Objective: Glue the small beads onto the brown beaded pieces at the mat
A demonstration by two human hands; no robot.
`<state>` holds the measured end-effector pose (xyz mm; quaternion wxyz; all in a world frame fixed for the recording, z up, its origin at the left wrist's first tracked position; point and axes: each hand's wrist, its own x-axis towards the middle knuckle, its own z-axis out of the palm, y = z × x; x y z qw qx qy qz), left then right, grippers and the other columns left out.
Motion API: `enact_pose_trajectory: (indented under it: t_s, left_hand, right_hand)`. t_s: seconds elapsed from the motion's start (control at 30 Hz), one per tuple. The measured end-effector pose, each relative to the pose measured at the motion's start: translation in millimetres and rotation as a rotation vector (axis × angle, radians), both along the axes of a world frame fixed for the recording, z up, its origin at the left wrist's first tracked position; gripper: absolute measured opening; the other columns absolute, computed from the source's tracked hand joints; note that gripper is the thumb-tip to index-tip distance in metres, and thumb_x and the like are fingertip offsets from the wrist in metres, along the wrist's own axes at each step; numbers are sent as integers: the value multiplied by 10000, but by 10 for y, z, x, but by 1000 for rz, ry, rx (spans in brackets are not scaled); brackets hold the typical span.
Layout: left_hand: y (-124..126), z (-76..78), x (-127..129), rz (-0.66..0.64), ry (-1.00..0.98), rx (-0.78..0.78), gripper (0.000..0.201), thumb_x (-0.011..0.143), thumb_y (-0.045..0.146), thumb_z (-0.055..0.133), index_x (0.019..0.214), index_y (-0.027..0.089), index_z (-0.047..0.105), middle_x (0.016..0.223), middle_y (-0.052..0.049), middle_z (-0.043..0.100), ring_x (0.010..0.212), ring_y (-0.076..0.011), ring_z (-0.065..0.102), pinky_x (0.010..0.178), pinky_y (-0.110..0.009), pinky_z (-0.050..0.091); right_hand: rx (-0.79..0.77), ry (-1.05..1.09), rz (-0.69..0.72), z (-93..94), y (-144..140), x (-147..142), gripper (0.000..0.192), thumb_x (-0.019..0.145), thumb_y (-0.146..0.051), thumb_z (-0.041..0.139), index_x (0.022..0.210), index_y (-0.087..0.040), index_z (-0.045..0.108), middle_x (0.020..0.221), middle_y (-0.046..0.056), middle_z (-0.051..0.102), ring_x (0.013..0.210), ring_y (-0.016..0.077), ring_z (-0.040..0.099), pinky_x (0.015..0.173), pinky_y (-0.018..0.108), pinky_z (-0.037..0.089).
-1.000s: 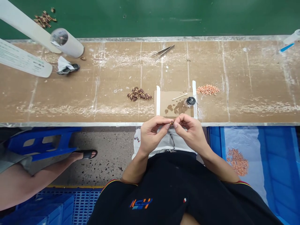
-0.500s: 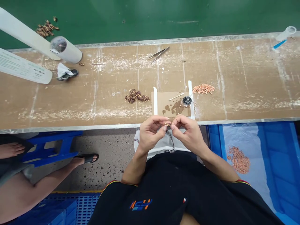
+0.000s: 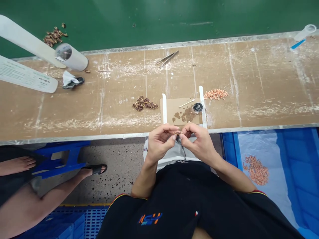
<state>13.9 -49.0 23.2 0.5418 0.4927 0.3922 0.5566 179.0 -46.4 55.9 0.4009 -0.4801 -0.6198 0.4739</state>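
A worker's left hand (image 3: 159,142) and right hand (image 3: 199,141) met at the near edge of the surface (image 3: 249,86), fingertips of both pinched shut on a small brown part (image 3: 176,133) held between them, just above the lap. Directly beyond the hands lay a cardboard pad (image 3: 178,108) taped down at both sides, stained with dark blotches, with a small round black pot (image 3: 198,107) at its right end and a thin stick (image 3: 186,103) lying just behind the blotches. A heap of dark brown parts (image 3: 144,103) sat beyond and to the left of the left hand, and a heap of pale orange parts (image 3: 215,94) beyond and to the right of the right hand. Farther out, past the pad, a pair of metal tweezers (image 3: 167,58) rested on the surface. Well off to the left of the left hand lay a white tube (image 3: 71,56) on its side and a crumpled white scrap (image 3: 68,79) near it. To the right of the right hand and below the surface's edge, a blue bin (image 3: 299,172) lined with clear plastic held more orange parts (image 3: 255,169). Another person's leg (image 3: 50,196), the foot in a dark sandal, reached in at the far left beside a blue stool (image 3: 62,159).
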Motion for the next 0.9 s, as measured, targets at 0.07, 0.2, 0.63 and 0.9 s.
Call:
enact_pose_trajectory:
  t_s: [0.07, 0.2, 0.63, 0.9]
  left_hand:
    - [14, 7, -41, -31, 24, 4, 278, 899, 324, 838, 1151, 212, 802, 823, -38, 791, 796, -152, 791, 714, -211, 639]
    - [99, -29, -307, -79, 231, -9, 498, 889, 358, 829, 1352, 206, 728, 1168, -136, 823, 922, -194, 803, 751, -255, 661]
    - [334, -291, -843, 399, 336, -162, 303, 716, 386, 849, 938, 187, 799, 816, -52, 814, 609, -146, 693, 485, -209, 543]
    - [370, -373, -879, 427, 246, -156, 255, 719, 350, 848, 911, 187, 804, 785, -39, 803, 575, -122, 647, 490, -201, 524]
  right_hand:
    - [18, -17, -1, 13, -35, 29, 146, 877, -236, 634, 747, -241, 569, 683, -22, 615, 600, 129, 538, 576, 256, 447]
    - [84, -165, -198, -98, 74, 432, 152, 913, -289, 616, 769, -241, 599, 716, -5, 634, 654, 155, 565, 659, 283, 485]
    - [-160, -789, -1367, -498, 1463, 3274, 92, 907, -132, 492, 888, -177, 570, 1100, 189, 592, 1151, 317, 527, 1098, 521, 384]
    - [-18, -701, -1353, -684, 1259, 3221, 207, 856, -124, 539, 1056, -179, 535, 1163, 167, 592, 1182, 283, 557, 1109, 469, 428]
